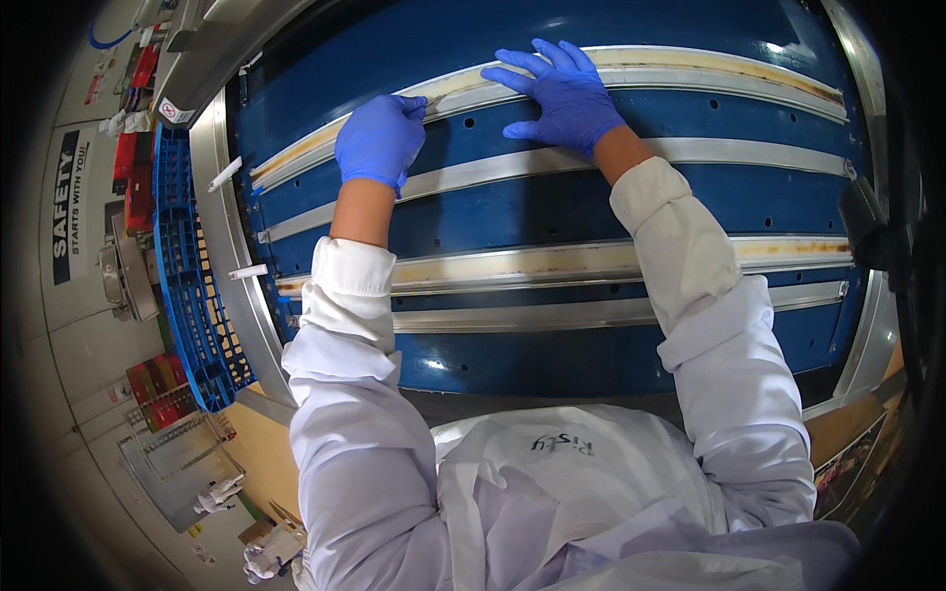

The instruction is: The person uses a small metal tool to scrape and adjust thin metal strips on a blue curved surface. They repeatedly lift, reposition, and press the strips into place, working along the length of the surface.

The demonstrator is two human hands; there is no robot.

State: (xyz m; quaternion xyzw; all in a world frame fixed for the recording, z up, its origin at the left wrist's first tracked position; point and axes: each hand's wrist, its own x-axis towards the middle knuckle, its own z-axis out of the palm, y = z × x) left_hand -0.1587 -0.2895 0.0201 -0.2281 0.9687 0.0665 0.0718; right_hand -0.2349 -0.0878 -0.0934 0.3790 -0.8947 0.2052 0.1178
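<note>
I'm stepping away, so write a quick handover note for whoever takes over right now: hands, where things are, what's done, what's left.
Left hand: gloved, closed, pinching a thin tool against the top metal rail near its left end.
Right hand: gloved, open, fingers spread flat on the same rail, bracing it.
The rails run across a blue panel.
Done: cannot tell how far the rail has been worked.
Left: brownish residue shows on the top rail and on the third rail.

Blue disposable gloves on both hands, a white coat with long, elastic-cuffed sleeves rumpled at the elbows
</note>
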